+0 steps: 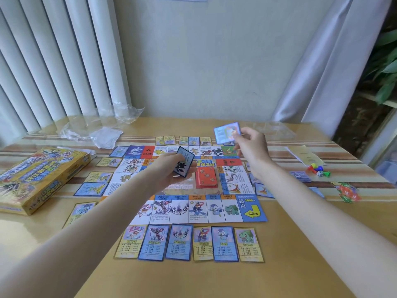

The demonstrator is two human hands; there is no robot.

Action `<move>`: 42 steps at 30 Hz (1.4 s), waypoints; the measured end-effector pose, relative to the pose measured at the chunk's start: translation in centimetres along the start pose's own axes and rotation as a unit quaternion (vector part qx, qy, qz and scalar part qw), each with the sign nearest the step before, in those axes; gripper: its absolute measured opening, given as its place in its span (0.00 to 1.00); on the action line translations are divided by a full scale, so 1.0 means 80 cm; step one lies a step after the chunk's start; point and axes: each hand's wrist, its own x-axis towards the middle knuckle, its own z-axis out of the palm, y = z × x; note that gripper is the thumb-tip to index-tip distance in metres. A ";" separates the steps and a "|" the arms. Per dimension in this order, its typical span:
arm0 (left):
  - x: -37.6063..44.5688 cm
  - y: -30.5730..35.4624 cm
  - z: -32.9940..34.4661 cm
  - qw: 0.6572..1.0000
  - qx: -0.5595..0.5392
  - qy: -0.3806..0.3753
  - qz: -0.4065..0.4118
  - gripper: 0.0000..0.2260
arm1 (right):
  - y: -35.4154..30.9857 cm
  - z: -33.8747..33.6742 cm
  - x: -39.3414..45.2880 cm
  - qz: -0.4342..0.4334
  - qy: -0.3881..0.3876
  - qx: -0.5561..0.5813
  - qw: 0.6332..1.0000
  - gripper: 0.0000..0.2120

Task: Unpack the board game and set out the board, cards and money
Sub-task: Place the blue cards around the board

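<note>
Above the far right corner of the board, the right hand pinches a single blue card between thumb and fingertips, apparently carrying it toward the open spot at the end of the far row of cards. The left hand hovers over the board's centre with its fingers curled round a small stack of cards, held upright, seemingly as the supply from which singles are dealt. Cards already line the near edge, each just below its matching square, and others run along the left and right sides, which suggests the layout is well advanced. A red deck rests on the board's middle. The game box lies well to the left, crumpled plastic wrap beyond it. On the right, clear of the board, sit coloured pawns and a die, a folded sheet, a low blue stack and what looks like play money. Bare table stretches along the near edge.
</note>
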 end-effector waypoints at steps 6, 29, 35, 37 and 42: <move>-0.003 -0.006 0.007 0.999 0.043 -0.033 0.000 0.06 | -0.006 -0.008 0.003 0.025 -0.059 0.008 0.998 0.03; -0.018 -0.006 0.012 0.995 0.068 -0.055 0.055 0.06 | -0.019 -0.016 -0.026 0.043 -0.257 0.064 0.963 0.10; -0.039 0.020 -0.040 0.994 0.061 0.016 0.089 0.05 | -0.021 0.010 -0.033 0.034 -0.256 0.022 0.966 0.11; -0.046 0.020 -0.056 0.994 0.063 0.031 0.086 0.05 | -0.023 0.024 -0.041 0.024 -0.278 -0.015 0.960 0.13; -0.061 0.014 -0.091 0.995 0.059 0.057 0.065 0.07 | -0.035 0.053 -0.054 -0.011 -0.318 -0.043 0.947 0.08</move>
